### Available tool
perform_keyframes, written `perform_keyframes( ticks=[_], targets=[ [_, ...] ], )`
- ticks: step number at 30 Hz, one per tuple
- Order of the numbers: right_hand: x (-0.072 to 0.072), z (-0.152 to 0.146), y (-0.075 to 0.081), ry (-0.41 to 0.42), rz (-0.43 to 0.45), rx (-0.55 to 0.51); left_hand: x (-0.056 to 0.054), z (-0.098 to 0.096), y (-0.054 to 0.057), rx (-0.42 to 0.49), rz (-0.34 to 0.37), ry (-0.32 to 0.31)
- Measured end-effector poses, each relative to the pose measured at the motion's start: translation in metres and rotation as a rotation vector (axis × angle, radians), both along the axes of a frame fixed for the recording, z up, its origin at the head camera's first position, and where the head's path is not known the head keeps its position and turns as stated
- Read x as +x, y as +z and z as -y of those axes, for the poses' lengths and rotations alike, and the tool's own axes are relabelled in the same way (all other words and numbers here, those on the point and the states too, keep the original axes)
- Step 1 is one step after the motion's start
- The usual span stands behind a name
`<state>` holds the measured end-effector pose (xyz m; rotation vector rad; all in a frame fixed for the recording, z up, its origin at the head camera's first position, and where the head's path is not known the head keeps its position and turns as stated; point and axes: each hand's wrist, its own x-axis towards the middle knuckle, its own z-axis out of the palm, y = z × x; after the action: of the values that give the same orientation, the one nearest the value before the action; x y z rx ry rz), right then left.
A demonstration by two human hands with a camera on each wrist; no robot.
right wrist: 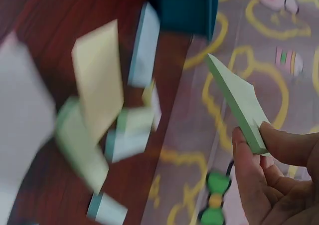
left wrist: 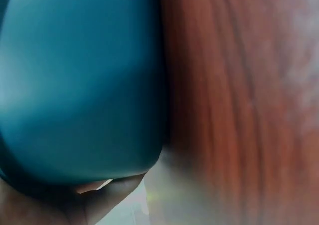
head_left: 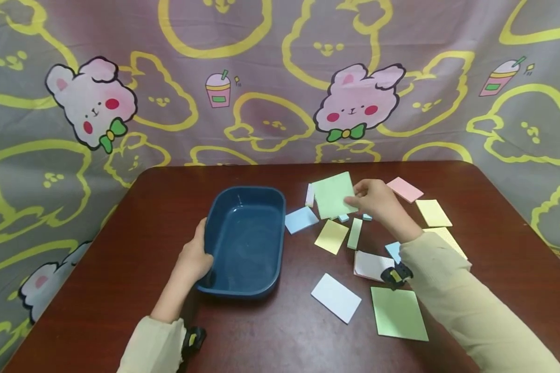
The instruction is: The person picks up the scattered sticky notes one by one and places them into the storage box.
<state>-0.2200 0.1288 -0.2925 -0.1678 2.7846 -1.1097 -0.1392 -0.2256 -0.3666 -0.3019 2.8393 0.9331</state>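
Note:
My right hand (head_left: 375, 199) pinches a square pale green sticky note pad (head_left: 332, 195) by one edge, between thumb and fingers. In the right wrist view the pad (right wrist: 239, 103) appears edge-on, raised above the tabletop. On the left, my left hand (head_left: 196, 255) grips the near left side of a dark blue plastic basin (head_left: 247, 243), thumb over the rim and the other fingers mostly hidden outside. The basin's inside shows bare. Its smooth wall (left wrist: 84, 85) fills much of the left wrist view. Below the held pad lie a yellow pad (head_left: 332, 237) and a narrow green pad (head_left: 354, 233).
Around them on the dark red table (head_left: 135, 248) are a blue pad (head_left: 301, 220), a white pad (head_left: 336, 298), a large green pad (head_left: 399, 314), a pink pad (head_left: 405, 189) and a yellow pad (head_left: 434, 213). A patterned cloth (head_left: 261, 62) hangs behind the table.

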Motion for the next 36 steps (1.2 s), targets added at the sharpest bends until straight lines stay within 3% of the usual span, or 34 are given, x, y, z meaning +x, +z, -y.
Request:
perform_keyframes(
  ticks=[7, 11, 20, 26, 36],
  targets=[
    [0.008, 0.058, -0.003, 0.067, 0.108, -0.241, 0.006, -0.002, 0.001, 0.004, -0.012, 0.014],
    [0.015, 0.090, -0.006, 0.112, 0.134, -0.298, 0.009, -0.003, 0.002, -0.013, -0.026, 0.017],
    [0.019, 0.140, -0.026, 0.085, 0.205, -0.260, 0.014, -0.005, 0.003, -0.005, -0.014, 0.022],
    [0.015, 0.157, -0.038, 0.087, 0.186, -0.281, 0.015, -0.007, 0.004, -0.006, -0.020, 0.029],
    [0.006, 0.174, -0.044, 0.091, 0.150, -0.178, 0.014, -0.006, 0.004, -0.012, -0.014, 0.032]
  ],
)
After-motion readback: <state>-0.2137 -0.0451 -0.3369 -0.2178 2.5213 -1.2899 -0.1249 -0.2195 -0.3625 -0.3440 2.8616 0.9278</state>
